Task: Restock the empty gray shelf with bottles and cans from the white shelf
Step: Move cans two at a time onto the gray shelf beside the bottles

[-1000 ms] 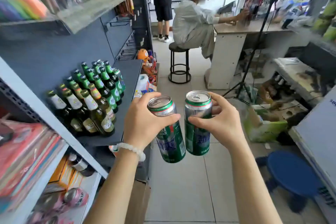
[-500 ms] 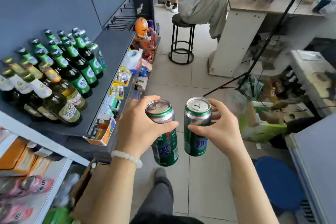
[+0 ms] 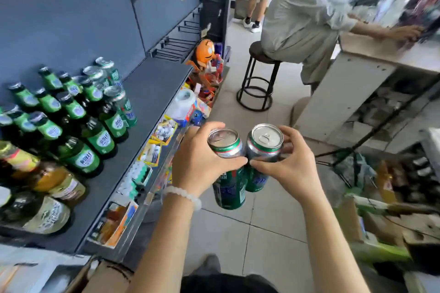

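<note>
I hold one green can in each hand, both just below the middle of the frame, over the tiled floor. My left hand (image 3: 200, 162) has its fingers wrapped round the upper body of the left can (image 3: 227, 169), thumb across the front; my right hand (image 3: 287, 169) grips the right can (image 3: 262, 150) the same way, pinching it near the silver rim. The two cans touch side by side, lids up, their long axes close to upright and leaning a little toward me at the bottom. The gray shelf (image 3: 152, 93) lies to the left of my fingers, running from the lower left up toward the middle of the frame. Green bottles (image 3: 95, 135) and a few cans already crowd its left part, while the bare stretch of board is at its far end, up and left of my hands. My left hand is the nearer one to that bare stretch, so I judge the left can should go across first, kept upright and set down beyond the last bottles, with the right can following beside it.
</note>
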